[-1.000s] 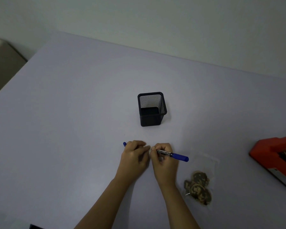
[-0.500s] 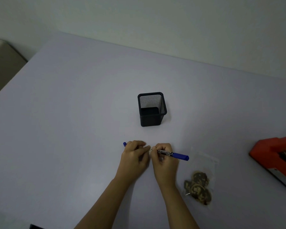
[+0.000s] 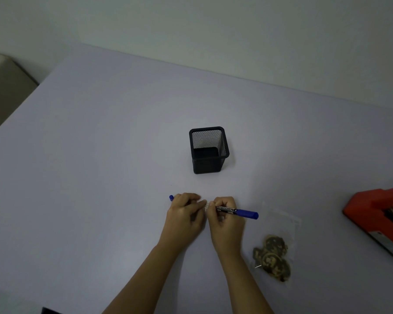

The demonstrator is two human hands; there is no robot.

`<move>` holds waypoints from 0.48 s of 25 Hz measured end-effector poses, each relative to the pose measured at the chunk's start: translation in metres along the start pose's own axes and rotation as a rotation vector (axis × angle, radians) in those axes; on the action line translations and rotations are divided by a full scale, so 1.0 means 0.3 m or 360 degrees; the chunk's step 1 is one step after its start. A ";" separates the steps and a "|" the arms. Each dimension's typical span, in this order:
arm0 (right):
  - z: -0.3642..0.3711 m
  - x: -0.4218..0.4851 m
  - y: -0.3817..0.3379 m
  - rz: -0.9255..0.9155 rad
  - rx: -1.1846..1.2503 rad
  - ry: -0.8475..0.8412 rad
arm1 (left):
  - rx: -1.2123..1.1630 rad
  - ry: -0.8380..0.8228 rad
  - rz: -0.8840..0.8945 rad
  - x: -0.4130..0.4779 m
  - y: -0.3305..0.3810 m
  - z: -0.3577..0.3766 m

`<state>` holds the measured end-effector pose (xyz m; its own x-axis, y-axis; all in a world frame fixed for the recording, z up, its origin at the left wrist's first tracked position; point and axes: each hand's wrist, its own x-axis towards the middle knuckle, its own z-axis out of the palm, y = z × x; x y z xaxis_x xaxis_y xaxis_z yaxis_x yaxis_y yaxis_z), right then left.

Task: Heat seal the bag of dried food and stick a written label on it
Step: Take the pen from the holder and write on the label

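A blue and black marker [image 3: 241,211] lies level just above the table, and both hands hold it. My right hand [image 3: 225,220] grips its barrel, whose blue end points right. My left hand [image 3: 186,214] is curled round the marker's other end, where a blue cap tip [image 3: 171,197] sticks out to the left. A short pale section [image 3: 205,205] shows between the two hands. The clear bag of dried food [image 3: 273,254] lies flat on the table to the right of my right forearm, with dark round pieces at its near end.
A black mesh pen holder [image 3: 208,152] stands upright behind the hands and looks empty. A red heat sealer [image 3: 372,207] sits at the table's right edge, partly out of frame. The lilac table [image 3: 100,166] ends at a wall behind.
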<state>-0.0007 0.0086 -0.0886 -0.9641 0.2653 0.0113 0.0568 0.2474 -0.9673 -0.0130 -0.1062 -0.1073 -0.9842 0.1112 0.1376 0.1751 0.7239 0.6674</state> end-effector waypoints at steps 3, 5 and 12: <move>0.001 0.000 0.001 -0.0003 0.0023 0.0039 | 0.0001 0.0001 -0.0014 -0.001 0.002 -0.001; 0.001 -0.001 0.001 -0.0011 0.0030 0.0047 | 0.0001 -0.0002 -0.0017 -0.001 0.001 0.001; 0.005 0.000 0.006 -0.0004 0.0023 0.0046 | 0.0006 0.0001 -0.0006 -0.001 0.002 0.000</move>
<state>-0.0009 0.0076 -0.0906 -0.9564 0.2914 0.0210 0.0502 0.2347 -0.9708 -0.0125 -0.1059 -0.1070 -0.9849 0.1080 0.1355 0.1712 0.7267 0.6652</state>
